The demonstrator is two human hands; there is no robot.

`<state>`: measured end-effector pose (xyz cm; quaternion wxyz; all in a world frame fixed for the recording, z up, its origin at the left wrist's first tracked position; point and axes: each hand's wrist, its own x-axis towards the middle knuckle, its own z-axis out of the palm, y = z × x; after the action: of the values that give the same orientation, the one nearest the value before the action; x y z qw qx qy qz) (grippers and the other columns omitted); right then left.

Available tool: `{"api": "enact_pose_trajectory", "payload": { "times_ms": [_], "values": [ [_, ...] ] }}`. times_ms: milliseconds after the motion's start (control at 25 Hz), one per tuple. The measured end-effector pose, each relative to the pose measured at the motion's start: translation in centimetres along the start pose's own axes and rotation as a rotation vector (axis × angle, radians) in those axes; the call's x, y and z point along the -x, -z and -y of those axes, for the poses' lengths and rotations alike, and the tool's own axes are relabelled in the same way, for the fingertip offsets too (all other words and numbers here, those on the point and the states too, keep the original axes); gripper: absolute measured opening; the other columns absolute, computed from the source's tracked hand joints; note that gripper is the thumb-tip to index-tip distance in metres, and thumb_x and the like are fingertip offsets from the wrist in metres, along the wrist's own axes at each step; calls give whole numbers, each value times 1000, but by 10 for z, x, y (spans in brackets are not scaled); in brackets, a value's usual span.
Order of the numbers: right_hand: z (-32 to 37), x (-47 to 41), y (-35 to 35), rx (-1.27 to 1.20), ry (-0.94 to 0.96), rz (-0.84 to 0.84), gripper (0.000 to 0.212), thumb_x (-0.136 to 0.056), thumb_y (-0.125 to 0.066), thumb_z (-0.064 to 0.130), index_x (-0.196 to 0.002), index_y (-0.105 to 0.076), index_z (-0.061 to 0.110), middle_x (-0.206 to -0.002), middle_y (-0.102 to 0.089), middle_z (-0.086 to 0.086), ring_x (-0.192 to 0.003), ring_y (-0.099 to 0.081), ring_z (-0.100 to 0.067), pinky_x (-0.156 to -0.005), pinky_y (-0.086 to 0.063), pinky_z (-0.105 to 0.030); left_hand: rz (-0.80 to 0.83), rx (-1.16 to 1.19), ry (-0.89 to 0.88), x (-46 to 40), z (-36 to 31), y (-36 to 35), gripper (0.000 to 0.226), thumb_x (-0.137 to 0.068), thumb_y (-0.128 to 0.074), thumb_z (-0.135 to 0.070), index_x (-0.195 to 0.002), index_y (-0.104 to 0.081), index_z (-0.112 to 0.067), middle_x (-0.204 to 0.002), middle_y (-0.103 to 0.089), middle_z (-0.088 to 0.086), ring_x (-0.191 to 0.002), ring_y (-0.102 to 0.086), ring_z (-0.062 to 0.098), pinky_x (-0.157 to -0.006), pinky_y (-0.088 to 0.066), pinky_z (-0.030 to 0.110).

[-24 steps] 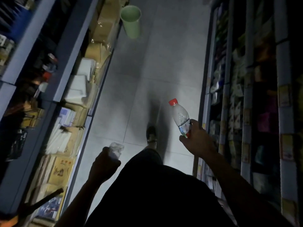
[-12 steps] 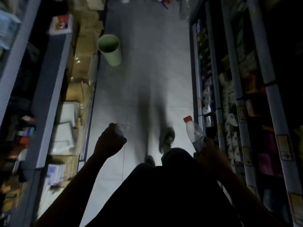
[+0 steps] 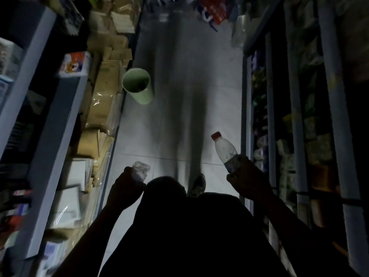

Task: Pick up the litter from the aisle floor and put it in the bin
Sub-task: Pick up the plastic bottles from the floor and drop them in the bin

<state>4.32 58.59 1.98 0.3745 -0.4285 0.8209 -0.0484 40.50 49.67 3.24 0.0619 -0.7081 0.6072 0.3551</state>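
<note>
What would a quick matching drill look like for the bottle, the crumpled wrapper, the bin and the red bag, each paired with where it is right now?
Things:
1. bottle
2. crumpled wrapper
3. bin
4. red bag

Places:
A. on the floor beside the left shelves
B. held in the left hand
C. at the far end of the aisle
D. held in the right hand

Pairs: 1-D, 2-B, 3-A, 4-C
</note>
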Motion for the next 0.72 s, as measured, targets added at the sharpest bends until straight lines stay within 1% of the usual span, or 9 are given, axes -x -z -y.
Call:
{"api": "enact_pose_trajectory", "payload": {
  "times_ms": [80,160,240,360,440,560,640,720],
  "values": [
    [29,-48,26,52,76,-5,69,-68,-60,54,-128,-41,27,-109,-60,-2,-95,-63,-31,-81,-56,-48,10,44,74,-19,-5,8,53,-73,-79,-24,-112,-45,-13,-92,-59,0,-79,-57,23,-67,-44,35],
    [63,-96,48,83,115,-6,70,-72,-65,51,-132,-40,26,-113,-60,-3,-98,-63,-32,-83,-56,-47,5,74,126,-41,-10,17,53,-73,-80,-23,-112,-45,-13,-93,-60,1,-80,-59,24,-67,-44,35],
    [99,-142,68,110,155,-9,73,-74,-69,48,-136,-39,25,-117,-60,-6,-101,-62,-34,-85,-54,-45,-5,99,169,-68,-17,28,52,-74,-79,-21,-111,-45,-12,-93,-60,2,-83,-61,29,-68,-44,35],
    [151,-208,90,134,195,0,75,-71,-67,51,-135,-39,24,-115,-60,-6,-99,-62,-34,-83,-54,-44,-18,154,203,-126,-30,55,50,-75,-79,-20,-111,-46,-12,-93,-61,3,-85,-63,32,-69,-45,36],
    [185,-247,105,140,180,5,76,-70,-64,53,-135,-39,25,-114,-59,-4,-98,-62,-33,-83,-55,-45,-21,164,172,-173,-45,82,50,-75,-80,-20,-113,-48,-11,-96,-63,4,-86,-65,31,-71,-49,38],
    [226,-287,127,144,137,21,77,-72,-65,51,-138,-37,24,-115,-58,-5,-98,-62,-33,-82,-54,-44,-29,144,127,-244,-79,132,50,-75,-80,-20,-114,-51,-10,-99,-62,3,-84,-61,24,-70,-46,34],
    [239,-313,137,117,84,21,79,-68,-62,54,-139,-36,29,-114,-58,-2,-97,-62,-31,-82,-55,-45,-25,66,57,-294,-106,164,46,-75,-78,-20,-113,-53,-9,-100,-58,3,-83,-58,19,-69,-42,29],
    [241,-349,147,64,18,54,81,-65,-61,60,-138,-38,35,-113,-59,2,-97,-64,-28,-82,-57,-48,-28,-54,-57,-349,-130,193,45,-76,-75,-21,-113,-54,-6,-102,-56,7,-86,-62,24,-67,-40,27]
  ]
}}
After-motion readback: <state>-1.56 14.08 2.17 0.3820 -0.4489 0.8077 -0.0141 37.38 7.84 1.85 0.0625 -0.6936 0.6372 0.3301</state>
